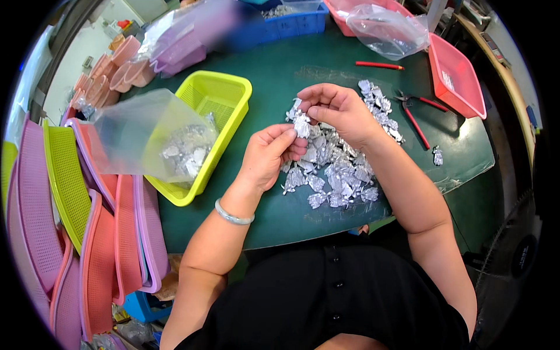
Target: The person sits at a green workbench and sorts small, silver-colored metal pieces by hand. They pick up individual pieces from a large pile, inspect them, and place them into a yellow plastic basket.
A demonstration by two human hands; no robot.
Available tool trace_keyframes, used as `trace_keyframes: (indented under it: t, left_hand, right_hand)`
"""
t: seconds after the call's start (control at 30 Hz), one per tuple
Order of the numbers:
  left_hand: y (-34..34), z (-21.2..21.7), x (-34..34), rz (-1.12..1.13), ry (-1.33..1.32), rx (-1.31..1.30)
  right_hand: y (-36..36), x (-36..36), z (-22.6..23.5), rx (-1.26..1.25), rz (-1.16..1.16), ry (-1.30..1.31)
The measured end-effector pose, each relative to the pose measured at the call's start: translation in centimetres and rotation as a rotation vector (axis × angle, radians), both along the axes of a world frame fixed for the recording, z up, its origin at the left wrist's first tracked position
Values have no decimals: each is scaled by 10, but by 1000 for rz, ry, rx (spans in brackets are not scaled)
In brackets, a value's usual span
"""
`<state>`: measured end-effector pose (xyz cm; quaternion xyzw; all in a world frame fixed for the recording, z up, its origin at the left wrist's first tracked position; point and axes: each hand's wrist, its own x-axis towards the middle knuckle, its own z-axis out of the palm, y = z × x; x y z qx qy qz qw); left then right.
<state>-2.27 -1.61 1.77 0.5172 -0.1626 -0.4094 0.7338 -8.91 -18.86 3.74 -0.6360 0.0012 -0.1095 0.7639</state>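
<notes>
Silver metal piece (301, 125), small, shiny and irregular, sits pinched between both hands above the far left edge of the heap of like silver pieces (338, 166) on the green table (274, 76). Its long axis runs roughly near to far, though its exact pointing end is too small to tell. Left hand (269, 156) closes thumb and fingertips on its near end; right hand (337, 109) curls fingers over its far end. Yellow basket (217, 96) lies left, red-handled pliers (415, 114) right.

Bare green mat (280, 76) btw yellow basket (201, 125) & pliers (415, 114), probably passable.
</notes>
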Motion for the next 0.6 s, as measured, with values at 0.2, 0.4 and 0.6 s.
trace_keyframes:
  t: [0.2, 0.4, 0.6]
  left_hand:
    - [0, -7, -2, -57, 45, -33]
    - [-1, -6, 0, -75, 111, -44]
    - [-1, -7, -1, -92, 125, -57]
  right_hand:
    - [-1, -2, -7, -38, 10, -32]
    - [-5, -2, -10, -33, 10, -30]
    - [-5, -1, -12, -10, -6, -28]
